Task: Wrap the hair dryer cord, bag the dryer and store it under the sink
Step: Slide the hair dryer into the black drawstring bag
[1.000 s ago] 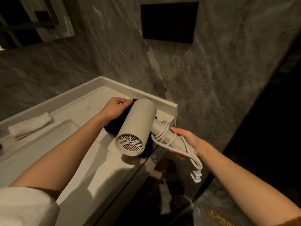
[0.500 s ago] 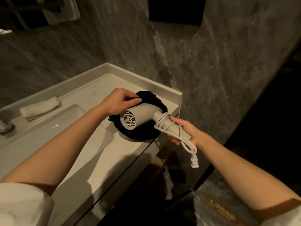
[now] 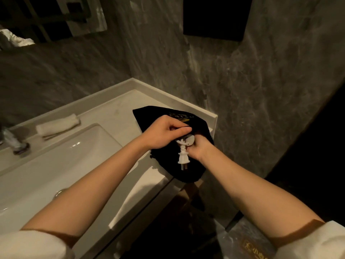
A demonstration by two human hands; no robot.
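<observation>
Dryer bagging is under way at the far right corner of the pale worktop (image 3: 115,116), beside the basin (image 3: 61,156). One black cloth bag (image 3: 188,171) lies there, its near end hanging slightly over the worktop's edge. The hair dryer (image 3: 190,140) is almost wholly inside it; only the pale end of its handle shows at the opening. From that end hangs the white cord's plug (image 3: 183,159), its two prongs pointing down over the bag.

Left hand (image 3: 164,132) rests on top of the bag with thumb and forefinger pressed together, pinching the fabric at the mouth, probably to hold the opening wide. Right hand (image 3: 199,148) is curled round the handle end, its fingers partly hidden in the bag, likely pushing the dryer further in.

One rolled white towel (image 3: 57,124) lies behind the basin, well apart. One faucet (image 3: 14,142) stands blurred at the left.
</observation>
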